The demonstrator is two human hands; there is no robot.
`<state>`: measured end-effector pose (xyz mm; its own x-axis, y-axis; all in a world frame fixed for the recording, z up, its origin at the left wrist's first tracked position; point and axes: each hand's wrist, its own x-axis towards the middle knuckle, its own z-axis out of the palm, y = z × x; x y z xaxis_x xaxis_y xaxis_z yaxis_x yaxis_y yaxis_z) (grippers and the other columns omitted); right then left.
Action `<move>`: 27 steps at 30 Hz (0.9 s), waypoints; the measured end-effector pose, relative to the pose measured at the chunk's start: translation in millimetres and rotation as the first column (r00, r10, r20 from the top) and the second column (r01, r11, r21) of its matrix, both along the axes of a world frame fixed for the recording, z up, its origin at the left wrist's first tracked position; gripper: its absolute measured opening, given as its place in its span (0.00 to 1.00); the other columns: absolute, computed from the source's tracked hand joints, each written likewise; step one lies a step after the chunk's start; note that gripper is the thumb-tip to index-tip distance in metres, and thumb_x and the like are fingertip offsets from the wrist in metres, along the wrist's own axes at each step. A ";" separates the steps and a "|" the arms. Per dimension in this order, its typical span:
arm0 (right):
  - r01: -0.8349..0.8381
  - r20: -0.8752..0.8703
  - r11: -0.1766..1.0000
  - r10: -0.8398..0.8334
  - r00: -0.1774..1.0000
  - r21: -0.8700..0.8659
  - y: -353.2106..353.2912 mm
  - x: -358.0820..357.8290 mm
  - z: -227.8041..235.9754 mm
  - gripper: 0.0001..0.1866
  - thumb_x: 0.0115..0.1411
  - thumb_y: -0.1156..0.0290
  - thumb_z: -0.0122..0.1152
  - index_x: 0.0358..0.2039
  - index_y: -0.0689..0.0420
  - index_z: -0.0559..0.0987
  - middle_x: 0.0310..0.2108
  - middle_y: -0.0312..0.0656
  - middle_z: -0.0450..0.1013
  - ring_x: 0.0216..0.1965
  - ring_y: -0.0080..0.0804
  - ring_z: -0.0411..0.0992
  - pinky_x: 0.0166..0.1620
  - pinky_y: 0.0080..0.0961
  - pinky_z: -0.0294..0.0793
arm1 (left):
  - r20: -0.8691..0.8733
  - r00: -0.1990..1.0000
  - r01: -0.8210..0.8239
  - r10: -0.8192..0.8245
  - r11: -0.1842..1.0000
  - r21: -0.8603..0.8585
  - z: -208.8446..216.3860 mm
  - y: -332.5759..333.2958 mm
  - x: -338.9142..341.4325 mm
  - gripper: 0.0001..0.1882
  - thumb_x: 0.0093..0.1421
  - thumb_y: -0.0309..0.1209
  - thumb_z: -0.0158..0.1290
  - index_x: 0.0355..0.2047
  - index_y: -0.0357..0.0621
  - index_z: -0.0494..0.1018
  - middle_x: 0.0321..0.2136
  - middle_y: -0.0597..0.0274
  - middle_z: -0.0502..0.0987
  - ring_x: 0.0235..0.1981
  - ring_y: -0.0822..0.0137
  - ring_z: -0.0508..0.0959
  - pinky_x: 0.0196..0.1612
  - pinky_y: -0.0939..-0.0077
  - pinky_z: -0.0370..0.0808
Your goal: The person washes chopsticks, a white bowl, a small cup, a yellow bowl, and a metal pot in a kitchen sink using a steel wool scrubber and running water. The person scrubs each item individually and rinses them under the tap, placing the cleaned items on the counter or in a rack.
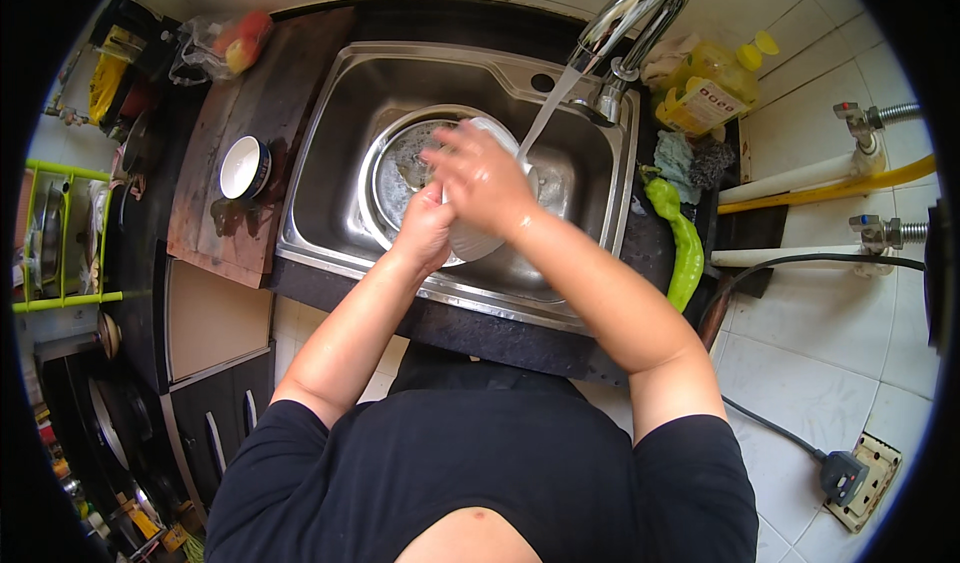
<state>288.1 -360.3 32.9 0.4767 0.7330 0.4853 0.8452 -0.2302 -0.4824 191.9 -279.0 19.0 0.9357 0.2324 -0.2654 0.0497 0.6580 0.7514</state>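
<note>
Above the steel sink [330, 153], my left hand [428, 228] grips the edge of a white dish [477, 245], thumb on the near side. My right hand [482, 181] lies across the dish, its wet fingers stretched out and slightly smeared by motion. The two hands hide much of the dish, so I cannot tell whether it is a bowl or a plate. Beneath it a round metal basin [382, 195] holds sudsy water and something brownish. Running water [548, 113] falls from the chrome faucet [640, 13] beside my right hand.
A small bowl [240, 168] stands on the wet wooden board [205, 128] at left, with bagged fruit [240, 43] behind it. On the right counter are a yellow detergent bottle [715, 88], a grey-green cloth [685, 158] and a long green pepper [680, 248].
</note>
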 end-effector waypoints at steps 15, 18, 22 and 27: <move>0.587 -0.880 0.804 0.345 -0.326 0.097 -36.2 37.2 -78.1 0.17 0.58 0.60 0.49 0.46 0.52 0.72 0.45 0.39 0.70 0.45 0.32 0.68 0.46 0.30 0.68 | 0.108 0.993 -0.039 0.049 0.995 -0.090 0.5 7.8 -10.3 0.21 0.54 0.27 0.52 0.49 0.38 0.63 0.45 0.57 0.71 0.48 0.63 0.70 0.52 0.66 0.65; 0.579 -0.936 0.794 0.322 -0.143 0.185 -47.6 54.2 -85.5 0.17 0.56 0.62 0.53 0.42 0.59 0.73 0.40 0.40 0.72 0.36 0.28 0.71 0.45 0.24 0.68 | 0.094 0.972 0.230 -0.214 0.949 -0.216 5.9 25.1 -16.1 0.24 0.55 0.30 0.51 0.51 0.38 0.61 0.47 0.56 0.69 0.49 0.62 0.69 0.53 0.65 0.64; 0.372 -0.986 0.913 0.151 0.069 0.166 -47.8 73.1 -69.8 0.19 0.58 0.62 0.52 0.45 0.62 0.71 0.40 0.40 0.72 0.40 0.27 0.69 0.45 0.22 0.67 | -0.001 0.944 0.323 -0.330 0.922 -0.215 19.6 38.4 -2.4 0.23 0.52 0.24 0.52 0.49 0.33 0.63 0.45 0.52 0.70 0.48 0.59 0.70 0.52 0.63 0.65; -0.009 -0.740 0.989 0.115 0.662 0.146 -21.6 75.0 -22.1 0.18 0.59 0.65 0.49 0.47 0.61 0.71 0.42 0.44 0.71 0.43 0.31 0.69 0.48 0.23 0.65 | -0.102 0.958 0.270 -0.268 0.963 0.008 18.4 19.7 0.9 0.25 0.47 0.22 0.56 0.47 0.34 0.65 0.41 0.56 0.73 0.44 0.63 0.72 0.50 0.66 0.67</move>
<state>363.1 -381.9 10.8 0.6724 0.7367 0.0725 0.2005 -0.0871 -0.9758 192.9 -259.3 37.4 0.9336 -0.0174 -0.3578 0.2976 0.5936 0.7477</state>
